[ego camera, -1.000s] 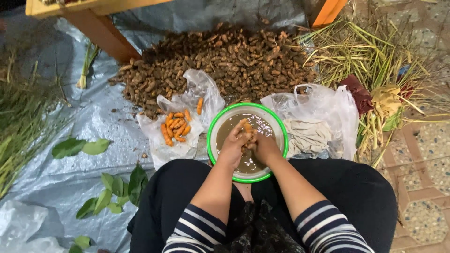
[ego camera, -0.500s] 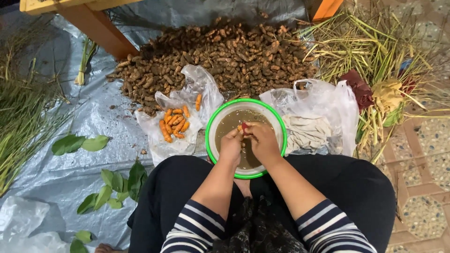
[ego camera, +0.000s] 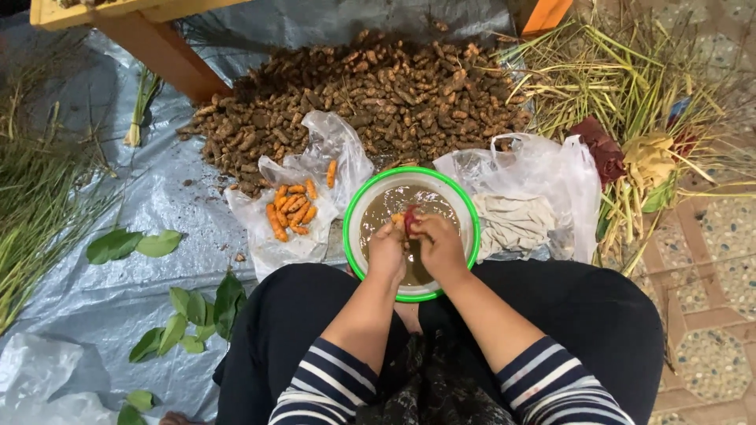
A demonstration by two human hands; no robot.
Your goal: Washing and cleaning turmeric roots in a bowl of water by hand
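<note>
Both my hands meet over a green-rimmed bowl (ego camera: 465, 206) of muddy brown water held between my knees. My left hand (ego camera: 387, 250) grips a small orange root piece (ego camera: 398, 219) at its fingertips. My right hand (ego camera: 439, 245) pinches a small red-handled tool (ego camera: 410, 221) against that root. Left of the bowl, a clear plastic bag (ego camera: 276, 244) carries several cleaned orange roots (ego camera: 290, 206). Behind the bowl lies a big heap of dirty brown roots (ego camera: 370, 98).
A second plastic bag (ego camera: 543, 169) with pale scrapings lies right of the bowl. Lemongrass stalks (ego camera: 630, 86) pile at the right, grass bundles (ego camera: 31, 205) at the left, green leaves (ego camera: 126, 245) on the grey tarp (ego camera: 157, 291). A wooden bench leg (ego camera: 157, 51) stands behind.
My hands have lifted slightly and shifted within the bowl; the red tool now shows between my fingers, working on the root piece.
</note>
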